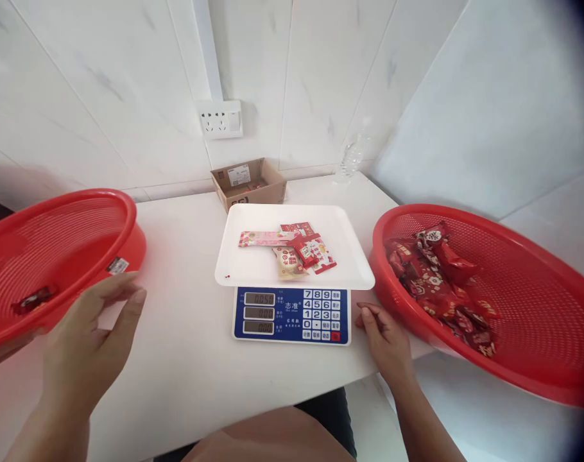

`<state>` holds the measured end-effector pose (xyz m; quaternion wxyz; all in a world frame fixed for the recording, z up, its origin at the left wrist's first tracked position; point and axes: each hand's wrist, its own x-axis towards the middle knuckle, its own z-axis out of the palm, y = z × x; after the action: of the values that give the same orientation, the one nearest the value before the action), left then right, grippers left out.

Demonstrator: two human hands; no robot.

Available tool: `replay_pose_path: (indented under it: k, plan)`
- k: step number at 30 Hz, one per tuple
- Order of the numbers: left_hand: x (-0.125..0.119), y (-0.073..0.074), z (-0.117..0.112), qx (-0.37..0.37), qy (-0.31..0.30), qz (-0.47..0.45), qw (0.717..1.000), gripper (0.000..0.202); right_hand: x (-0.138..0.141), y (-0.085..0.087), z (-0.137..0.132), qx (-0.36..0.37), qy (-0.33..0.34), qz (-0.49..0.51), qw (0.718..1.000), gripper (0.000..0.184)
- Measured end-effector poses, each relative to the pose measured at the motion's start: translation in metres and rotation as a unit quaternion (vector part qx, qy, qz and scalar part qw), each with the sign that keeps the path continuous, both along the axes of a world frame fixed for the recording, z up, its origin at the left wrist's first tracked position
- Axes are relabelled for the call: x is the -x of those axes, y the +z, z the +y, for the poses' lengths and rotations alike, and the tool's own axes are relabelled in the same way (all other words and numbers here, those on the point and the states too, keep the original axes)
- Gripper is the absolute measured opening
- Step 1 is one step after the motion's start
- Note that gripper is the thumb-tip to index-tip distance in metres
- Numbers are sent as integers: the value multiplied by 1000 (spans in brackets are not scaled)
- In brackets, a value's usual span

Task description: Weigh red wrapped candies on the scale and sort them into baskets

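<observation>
My left hand (pixel 92 337) is beside the left red basket (pixel 128 234), thumb apart from the fingers, holding nothing visible. A single dark red packet (pixel 33 299) lies inside that basket. My right hand (pixel 387 340) rests near the right edge of a digital scale (pixel 292 316), its fingers loosely bent and nothing seen in them. On the scale's white tray (pixel 239 273) is a small pile of snack packets: a long pink stick packet (pixel 263 239), a beige packet (pixel 289 263) and several red ones (pixel 307 251). The top display appears to read 0.050.
At right a red basket (pixel 547 378), tilted, holds several red snack packets (pixel 436 276). Behind the scale stands an open cardboard box (pixel 273 186). A clear plastic bottle (pixel 350 157) is by the wall, and a power socket (pixel 221 120) is on it.
</observation>
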<state>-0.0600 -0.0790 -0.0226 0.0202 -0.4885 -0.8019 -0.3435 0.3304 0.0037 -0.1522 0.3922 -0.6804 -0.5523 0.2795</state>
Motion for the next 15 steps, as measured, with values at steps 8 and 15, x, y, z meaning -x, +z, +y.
replay_pose_path:
  k: [8, 15]
  plan:
    - [39, -68, 4, 233, -139, 111, 956, 46, 2, 1, -1, -5, 1, 13, 1000, 45]
    - [63, -61, 11, 150, -112, 172, 967, 49, 2, 0, 0, -11, 2, 24, 1000, 46]
